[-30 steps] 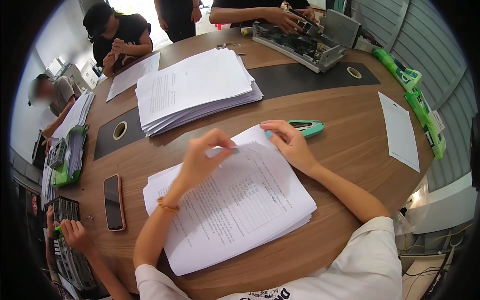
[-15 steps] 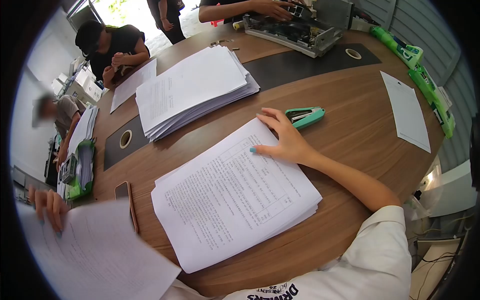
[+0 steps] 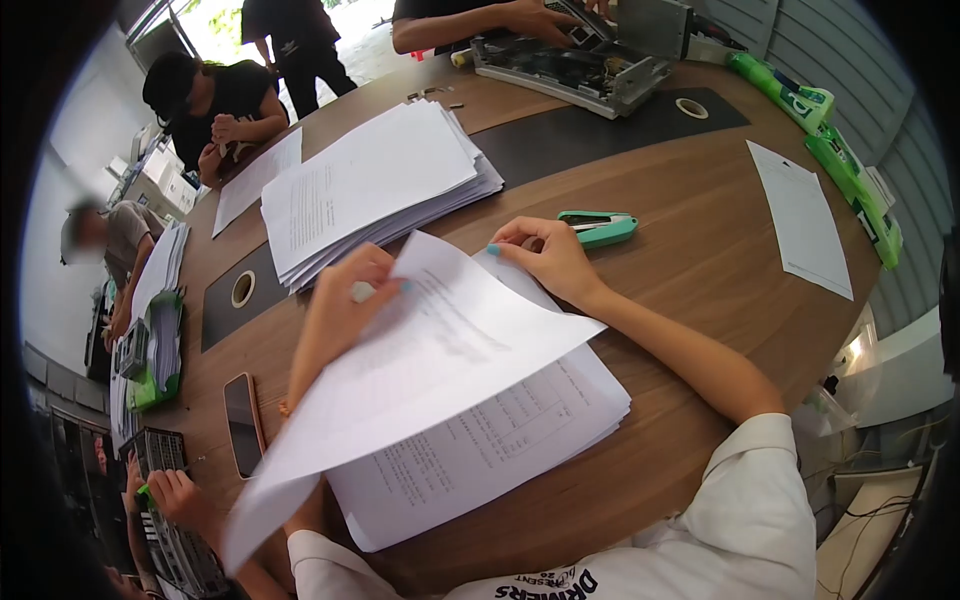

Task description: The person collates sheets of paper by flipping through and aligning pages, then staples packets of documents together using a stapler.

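Note:
My left hand [image 3: 345,305] pinches the upper edge of a printed sheet of paper [image 3: 430,370]. The sheet is lifted and curved, its near-left end blurred by motion. It covers much of a stack of printed papers [image 3: 590,400] lying on the table before me. At the stack's far corner is my right hand [image 3: 550,262], its thumb and fingers closed together on the papers' edge. Just beyond that hand lies a green stapler [image 3: 605,228] on the tabletop.
A thick paper pile [image 3: 370,180] lies farther back. To the left is a phone [image 3: 242,425]; at right, a single sheet [image 3: 800,220] and green packages [image 3: 845,170]. An opened metal device [image 3: 570,75] stands at the back. Other people sit around the table [image 3: 690,330].
My left hand has swung the sheet from the far left over the stack. My right hand's fingers have drawn together at the stack's corner. A co-worker's hand now shows at lower left.

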Demonstrator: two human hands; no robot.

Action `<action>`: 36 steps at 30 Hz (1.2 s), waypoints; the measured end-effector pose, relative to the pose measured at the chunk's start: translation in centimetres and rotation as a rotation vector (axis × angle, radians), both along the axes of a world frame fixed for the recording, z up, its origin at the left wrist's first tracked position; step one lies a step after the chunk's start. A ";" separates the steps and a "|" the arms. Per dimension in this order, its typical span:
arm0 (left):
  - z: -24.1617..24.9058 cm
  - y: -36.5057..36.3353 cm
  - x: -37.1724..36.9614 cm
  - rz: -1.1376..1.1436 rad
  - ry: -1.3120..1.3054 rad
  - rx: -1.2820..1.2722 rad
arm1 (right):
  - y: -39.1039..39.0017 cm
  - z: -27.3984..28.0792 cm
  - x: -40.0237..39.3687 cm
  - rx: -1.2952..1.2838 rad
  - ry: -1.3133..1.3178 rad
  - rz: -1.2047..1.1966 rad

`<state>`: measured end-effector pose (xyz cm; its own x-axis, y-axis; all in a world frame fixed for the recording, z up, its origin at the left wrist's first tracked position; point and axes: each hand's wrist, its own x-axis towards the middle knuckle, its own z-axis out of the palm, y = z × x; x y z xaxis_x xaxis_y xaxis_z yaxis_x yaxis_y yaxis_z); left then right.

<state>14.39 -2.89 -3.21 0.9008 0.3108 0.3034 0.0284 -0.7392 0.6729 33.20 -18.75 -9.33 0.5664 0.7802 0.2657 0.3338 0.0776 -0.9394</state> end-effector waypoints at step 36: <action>10.2 6.3 -21.2 -0.566 -1.157 -1.096 | -0.1 -0.8 1.6 0.046 -0.031 0.178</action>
